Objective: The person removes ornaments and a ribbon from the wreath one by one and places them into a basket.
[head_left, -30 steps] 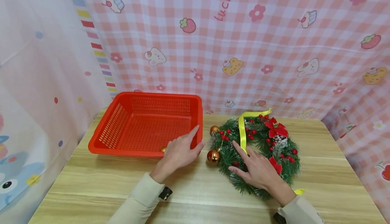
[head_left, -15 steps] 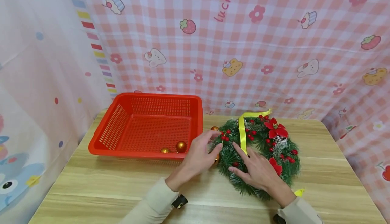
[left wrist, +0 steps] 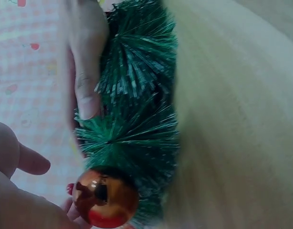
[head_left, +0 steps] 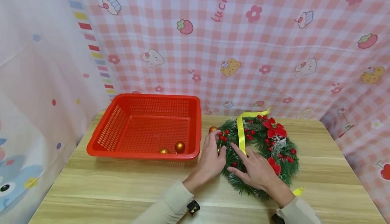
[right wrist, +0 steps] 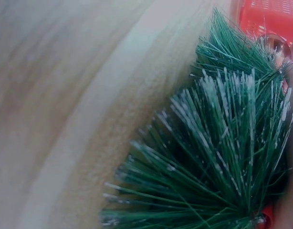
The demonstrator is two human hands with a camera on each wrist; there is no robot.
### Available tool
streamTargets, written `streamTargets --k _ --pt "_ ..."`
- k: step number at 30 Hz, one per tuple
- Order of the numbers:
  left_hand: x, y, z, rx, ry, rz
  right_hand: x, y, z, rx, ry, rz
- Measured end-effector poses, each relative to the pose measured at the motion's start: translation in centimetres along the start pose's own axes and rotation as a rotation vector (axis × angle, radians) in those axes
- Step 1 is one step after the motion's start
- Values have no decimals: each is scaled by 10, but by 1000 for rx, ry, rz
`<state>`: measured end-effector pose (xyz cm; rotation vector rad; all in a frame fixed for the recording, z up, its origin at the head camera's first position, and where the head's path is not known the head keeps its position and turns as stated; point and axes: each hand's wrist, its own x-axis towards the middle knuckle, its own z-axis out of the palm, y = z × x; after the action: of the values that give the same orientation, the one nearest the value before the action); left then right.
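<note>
A green Christmas wreath (head_left: 240,184) with red berries and poinsettias lies on the table at the right. My right hand (head_left: 259,171) rests on its near left part, index finger and thumb spread. At the wreath's left side is my left hand (head_left: 210,161), thumb and index finger apart. A shiny orange ball ornament (left wrist: 106,196) sits close by it in the left wrist view; my left thumb (left wrist: 34,160) is apart from the ball. Another orange ball (head_left: 213,129) shows just beyond the fingers. A yellow ribbon (head_left: 241,132) crosses the wreath. The right wrist view shows mostly green needles (right wrist: 223,143).
A red plastic basket (head_left: 140,154) stands left of the wreath. Inside lie a shiny orange ball (head_left: 179,147) and a gold glittery one (head_left: 164,151) near its front wall. Checked cloth (head_left: 170,75) hangs behind the table (head_left: 115,193). Another yellow ribbon end (head_left: 298,192) shows beside the right wrist.
My left hand has moved right from the basket's front corner to the wreath's left side, uncovering the shiny ball in the basket. The right hand has stayed on the wreath.
</note>
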<state>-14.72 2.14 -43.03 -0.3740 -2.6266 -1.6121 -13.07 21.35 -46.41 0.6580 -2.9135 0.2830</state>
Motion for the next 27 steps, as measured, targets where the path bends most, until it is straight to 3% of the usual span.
streamTargets --k 10,20,27 --pt "6 -17 10 -50 67 -64 0 0 -1 1 -19 17" --pt "18 -25 20 -286 154 -191 -1 -2 0 4 -17 19" --pt "20 -27 22 -440 164 -236 -1 -2 0 4 -23 26"
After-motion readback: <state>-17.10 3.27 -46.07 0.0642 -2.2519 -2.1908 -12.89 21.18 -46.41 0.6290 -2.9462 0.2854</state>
